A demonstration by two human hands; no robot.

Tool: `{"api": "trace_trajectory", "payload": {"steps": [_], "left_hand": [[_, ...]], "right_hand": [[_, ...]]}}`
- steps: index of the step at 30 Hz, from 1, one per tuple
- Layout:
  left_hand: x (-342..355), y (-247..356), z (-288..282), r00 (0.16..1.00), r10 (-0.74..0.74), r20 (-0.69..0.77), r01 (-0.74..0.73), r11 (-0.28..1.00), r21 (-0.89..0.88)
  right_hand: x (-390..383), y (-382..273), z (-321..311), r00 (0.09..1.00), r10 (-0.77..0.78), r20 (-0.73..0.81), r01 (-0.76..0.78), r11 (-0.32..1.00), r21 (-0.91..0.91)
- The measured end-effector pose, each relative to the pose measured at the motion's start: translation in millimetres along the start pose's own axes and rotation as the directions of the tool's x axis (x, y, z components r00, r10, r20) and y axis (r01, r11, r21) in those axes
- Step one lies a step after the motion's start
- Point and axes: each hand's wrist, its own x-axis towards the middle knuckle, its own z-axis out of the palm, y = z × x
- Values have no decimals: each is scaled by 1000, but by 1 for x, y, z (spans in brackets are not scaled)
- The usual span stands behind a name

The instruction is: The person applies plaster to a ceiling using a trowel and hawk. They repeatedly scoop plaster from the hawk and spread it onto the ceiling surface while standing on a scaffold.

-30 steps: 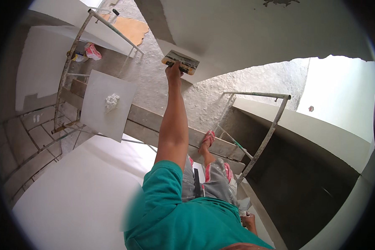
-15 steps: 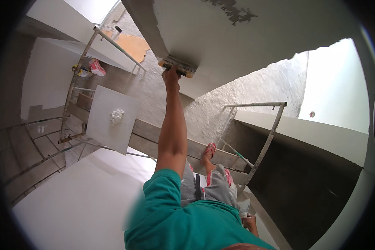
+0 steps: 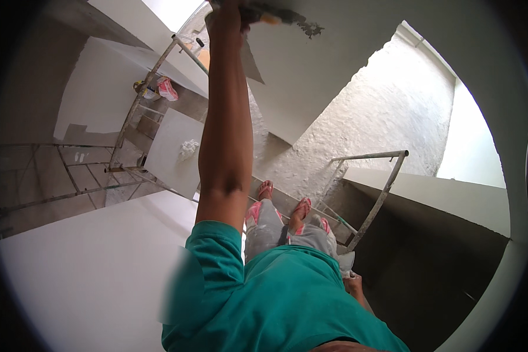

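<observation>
My left hand (image 3: 224, 13) reaches up at the top edge, closed round a wide plastering blade (image 3: 270, 19) with yellowish ends. Part of that blade is blurred and cut off by the edge. It is at the smooth grey plastered surface (image 3: 328, 64) overhead, near a rough dark patch (image 3: 312, 28). Low beside my right hip, my right hand (image 3: 353, 284) is closed on a small pale flat-bladed tool (image 3: 346, 260), probably a putty knife. A white board (image 3: 169, 141) lies left of my raised arm, bearing a lump of white putty (image 3: 188, 149).
My sandalled feet stand on a plank (image 3: 281, 198) of scaffolding. Metal scaffold frames rise at left (image 3: 136, 97) and right (image 3: 381, 193). A rough whitish wall (image 3: 381, 105) stands ahead. A dark recess (image 3: 416, 264) opens at right. A red-and-white bag (image 3: 168, 89) lies beyond the left frame.
My left hand has moved the wide blade up and farther away along the overhead surface. The view has shifted, and both feet now show. My right hand stays low at my side.
</observation>
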Motion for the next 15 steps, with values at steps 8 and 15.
{"api": "trace_trajectory", "payload": {"steps": [8, 15], "left_hand": [[-80, -138, -67, 995, -100, -27, 93, 975, -201], [-112, -432, -94, 789, -543, -288, 529, 838, -129]], "right_hand": [[9, 8, -13, 994, 101, 44, -100, 995, -26], [-4, 33, -6, 971, 236, -38, -239, 967, -90]]}}
